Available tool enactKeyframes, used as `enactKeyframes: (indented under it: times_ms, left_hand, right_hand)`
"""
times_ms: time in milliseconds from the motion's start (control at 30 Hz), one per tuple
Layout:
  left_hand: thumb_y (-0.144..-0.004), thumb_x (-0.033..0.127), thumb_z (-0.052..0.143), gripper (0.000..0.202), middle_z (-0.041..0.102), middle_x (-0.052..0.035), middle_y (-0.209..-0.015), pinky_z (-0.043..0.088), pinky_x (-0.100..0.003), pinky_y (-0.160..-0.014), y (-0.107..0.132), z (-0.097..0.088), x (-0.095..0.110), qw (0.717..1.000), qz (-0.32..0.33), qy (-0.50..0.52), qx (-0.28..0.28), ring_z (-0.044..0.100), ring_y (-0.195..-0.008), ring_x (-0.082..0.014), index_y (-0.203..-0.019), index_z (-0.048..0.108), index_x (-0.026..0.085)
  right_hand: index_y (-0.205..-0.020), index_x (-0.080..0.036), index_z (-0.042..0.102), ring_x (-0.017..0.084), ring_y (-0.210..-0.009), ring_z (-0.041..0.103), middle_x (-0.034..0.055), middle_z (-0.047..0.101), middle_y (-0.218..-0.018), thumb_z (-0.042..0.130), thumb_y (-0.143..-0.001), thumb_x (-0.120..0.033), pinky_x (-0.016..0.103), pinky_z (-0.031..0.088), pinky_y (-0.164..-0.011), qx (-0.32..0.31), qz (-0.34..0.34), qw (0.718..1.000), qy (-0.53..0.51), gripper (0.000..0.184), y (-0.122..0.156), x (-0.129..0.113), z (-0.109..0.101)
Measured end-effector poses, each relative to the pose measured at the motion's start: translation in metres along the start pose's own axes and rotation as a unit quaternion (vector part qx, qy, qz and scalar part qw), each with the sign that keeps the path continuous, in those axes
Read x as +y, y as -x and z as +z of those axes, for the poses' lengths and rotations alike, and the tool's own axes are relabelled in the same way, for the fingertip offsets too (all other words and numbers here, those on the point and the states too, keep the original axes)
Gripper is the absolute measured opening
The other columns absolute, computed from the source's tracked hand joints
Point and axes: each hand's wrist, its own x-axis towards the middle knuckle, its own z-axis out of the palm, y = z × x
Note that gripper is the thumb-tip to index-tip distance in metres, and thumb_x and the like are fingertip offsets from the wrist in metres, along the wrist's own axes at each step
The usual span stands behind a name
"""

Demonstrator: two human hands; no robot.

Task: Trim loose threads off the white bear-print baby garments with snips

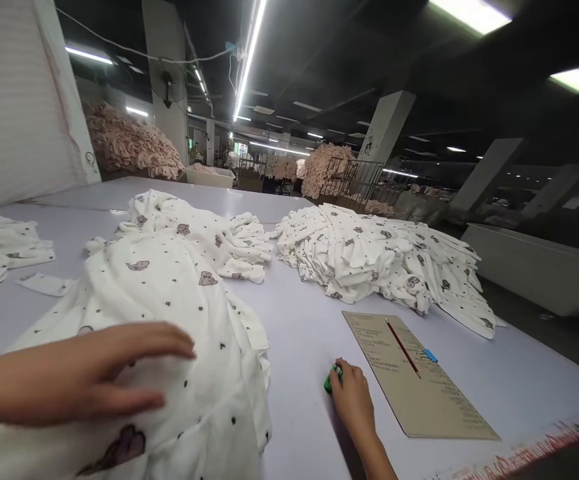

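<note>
My left hand is over a heap of white printed fabric, thumb apart from the stretched fingers, slightly blurred. Nothing shows in its grasp. The fabric is soft, with dark dots and small brownish animal-like figures. To the right, my right hand rests low over the pale tabletop, its fingers closed around a small green object. Most of that object is hidden by the fingers, so its kind does not show. Just right of this hand lies a brown cardboard sheet with handwriting, bearing a dark red pencil and a small blue piece.
A second pile of the same white fabric lies behind the cardboard, and more white pieces are at the left. Beyond the pale table stand pinkish fabric heaps, a wire cage cart and a long pale bin.
</note>
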Motion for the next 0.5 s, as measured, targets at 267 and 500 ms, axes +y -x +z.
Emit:
enactKeyframes:
  times_ms: [267, 500]
  left_hand:
    - [-0.091, 0.045, 0.037, 0.05, 0.061, -0.0133, -0.126, 0.036, -0.047, -0.104, -0.085, 0.085, -0.001, 0.994, -0.035, -0.065, 0.077, 0.052, -0.118, -0.0294, -0.121, 0.059, 0.011]
    - [-0.089, 0.04, 0.038, 0.048, 0.063, -0.0154, -0.122, 0.038, -0.051, -0.098, -0.121, 0.107, 0.011, 0.992, -0.033, -0.044, 0.116, 0.053, -0.114, -0.0324, -0.117, 0.061, 0.008]
  right_hand:
    - [-0.121, -0.018, 0.055, 0.026, -0.111, 0.055, 0.0088, 0.055, -0.125, 0.057, -0.093, -0.026, 0.048, 0.045, -0.092, 0.013, 0.102, 0.992, 0.073, 0.029, 0.002, -0.004, 0.006]
    - [-0.113, -0.016, 0.06, 0.023, -0.105, 0.059, 0.0075, 0.061, -0.118, 0.06, -0.091, -0.022, 0.046, 0.047, -0.091, 0.005, 0.155, 0.985, -0.076, 0.022, 0.012, -0.01, 0.008]
